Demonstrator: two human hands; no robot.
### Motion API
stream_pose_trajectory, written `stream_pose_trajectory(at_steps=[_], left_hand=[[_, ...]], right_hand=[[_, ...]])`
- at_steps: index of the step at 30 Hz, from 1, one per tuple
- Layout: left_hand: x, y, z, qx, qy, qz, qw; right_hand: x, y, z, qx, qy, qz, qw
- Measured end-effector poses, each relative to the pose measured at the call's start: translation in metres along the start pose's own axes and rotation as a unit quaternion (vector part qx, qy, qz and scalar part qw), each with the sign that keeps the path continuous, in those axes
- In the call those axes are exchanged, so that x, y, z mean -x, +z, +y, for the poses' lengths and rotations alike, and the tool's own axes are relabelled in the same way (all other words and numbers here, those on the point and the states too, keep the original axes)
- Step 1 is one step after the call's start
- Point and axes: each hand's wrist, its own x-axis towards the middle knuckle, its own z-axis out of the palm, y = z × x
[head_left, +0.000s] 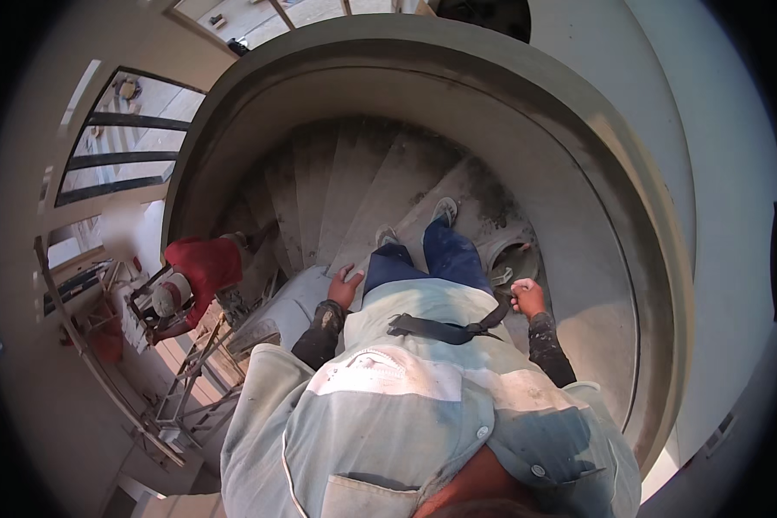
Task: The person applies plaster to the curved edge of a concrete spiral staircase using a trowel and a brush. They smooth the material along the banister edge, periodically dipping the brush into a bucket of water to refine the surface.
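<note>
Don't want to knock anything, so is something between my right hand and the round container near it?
Nothing visible blocks your right hand from the round container; a small pale object shows to the hand's left, by the container's near rim.

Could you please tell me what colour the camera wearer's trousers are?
The trousers are dark blue, seen best in the head view.

Both hands flank blue trousers on a winding grey staircase
</note>
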Motion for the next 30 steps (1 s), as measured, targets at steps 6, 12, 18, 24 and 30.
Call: stream_pose_trajectory(at_steps=[6,12,18,24,30], left_hand=[[-0.024,0.019,0.086,0.000,0.004,-0.240,0.971],[-0.020,-0.010,0.175,-0.048,-0.084,-0.044,0.994],[-0.049,-0.089,0.110,-0.457,0.209,-0.160,0.849],[-0.020,-0.083,0.108,-0.405,-0.083,-0.085,0.907],[-0.008,-0.065,0.115,-0.297,-0.254,-0.031,0.920]], right_hand=[[-0.019,0.025,0.147,0.045,0.010,0.162,0.986],[-0.096,0.055,0.192,-0.002,0.088,0.240,0.967],[-0.215,0.084,0.196,-0.070,0.115,0.260,0.956],[-0.322,0.064,0.141,-0.013,0.127,0.285,0.950],[-0.393,0.069,0.159,-0.131,0.111,0.307,0.936]])
